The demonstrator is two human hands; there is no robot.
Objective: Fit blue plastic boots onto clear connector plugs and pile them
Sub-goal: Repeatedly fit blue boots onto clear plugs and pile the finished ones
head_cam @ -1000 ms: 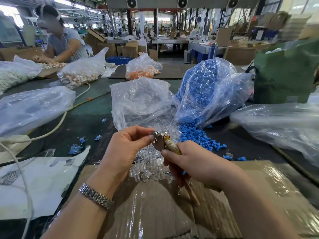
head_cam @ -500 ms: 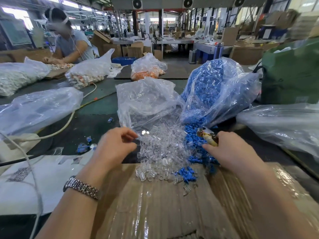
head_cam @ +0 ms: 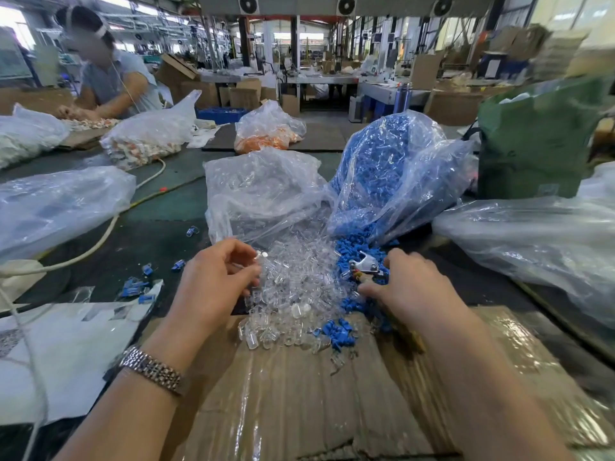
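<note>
On taped cardboard (head_cam: 299,410), glassy ribbed plugs (head_cam: 293,294).

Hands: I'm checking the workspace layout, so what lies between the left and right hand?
In the head view, the heap of clear connector plugs lies between the left hand and right hand, with blue boots along its right edge.

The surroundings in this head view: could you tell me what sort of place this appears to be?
Probably a factory assembly hall. Bulk bags of blue boots and clear plugs spill onto a long workbench, another person sorts parts further along, and stacked cardboard boxes fill the background.
</note>
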